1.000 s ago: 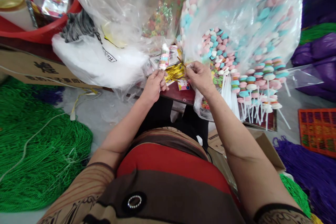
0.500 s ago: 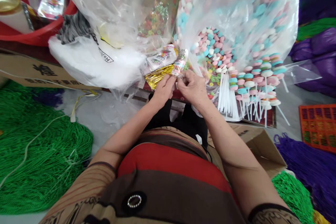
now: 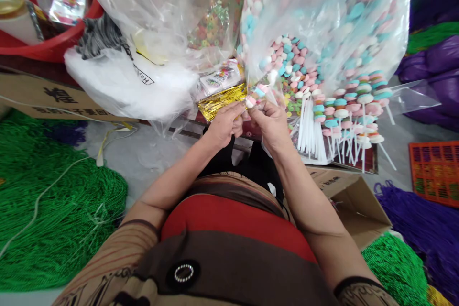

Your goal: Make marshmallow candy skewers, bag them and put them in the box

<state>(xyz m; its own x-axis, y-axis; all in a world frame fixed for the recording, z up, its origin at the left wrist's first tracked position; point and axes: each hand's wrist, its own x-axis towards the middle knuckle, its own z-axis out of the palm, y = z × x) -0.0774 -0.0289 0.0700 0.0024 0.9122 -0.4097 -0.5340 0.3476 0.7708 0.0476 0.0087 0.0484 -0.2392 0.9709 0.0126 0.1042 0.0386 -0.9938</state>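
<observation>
The left hand (image 3: 226,124) and right hand (image 3: 270,122), about equally near, have their grip pinched together at the lower end of the wrapped candy (image 3: 258,92), which slants lengthwise forward and rightward, just right of the gold strips (image 3: 220,102).

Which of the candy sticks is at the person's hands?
The candy stick beside the gold strips, its lower end at the fingertips of the left hand and right hand; the other candy sticks sit grouped farther right, away from both hands.
</observation>
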